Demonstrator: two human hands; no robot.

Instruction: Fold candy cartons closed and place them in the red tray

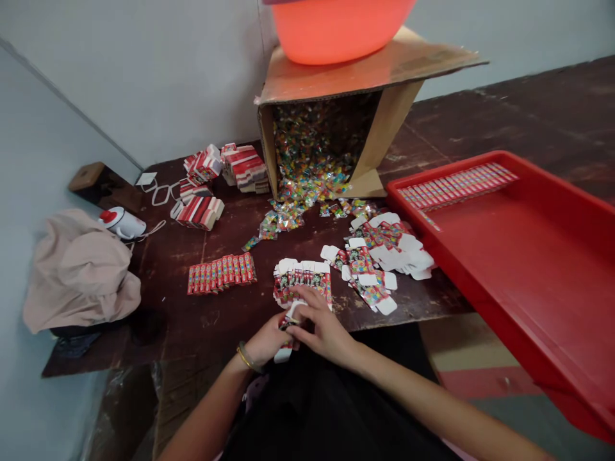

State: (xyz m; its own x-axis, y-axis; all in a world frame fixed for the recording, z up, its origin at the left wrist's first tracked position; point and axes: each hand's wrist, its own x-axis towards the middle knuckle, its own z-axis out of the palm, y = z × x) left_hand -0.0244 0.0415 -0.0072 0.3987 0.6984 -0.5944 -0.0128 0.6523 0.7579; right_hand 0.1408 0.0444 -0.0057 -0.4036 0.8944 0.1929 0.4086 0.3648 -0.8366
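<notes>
Both hands meet at the near edge of the dark wooden table (202,320). My left hand (270,342), with a gold bangle on the wrist, is closed on a small red and white carton (284,351). My right hand (321,328) curls over the same carton from the right, fingers pressed on its top flap. Just beyond the fingers stands a row of upright small cartons (302,276) with white flaps open. A neat row of closed cartons (221,272) lies to the left. A loose heap of flat carton blanks (379,256) lies to the right.
A tipped cardboard box (336,121) spills colourful candy packets (307,186) onto the table, with an orange basin (336,25) on top. A red tray (519,256) holding a row of cartons sits at right. Stacked blanks (225,176), a tape dispenser (122,223) and a beige cloth (79,272) lie left.
</notes>
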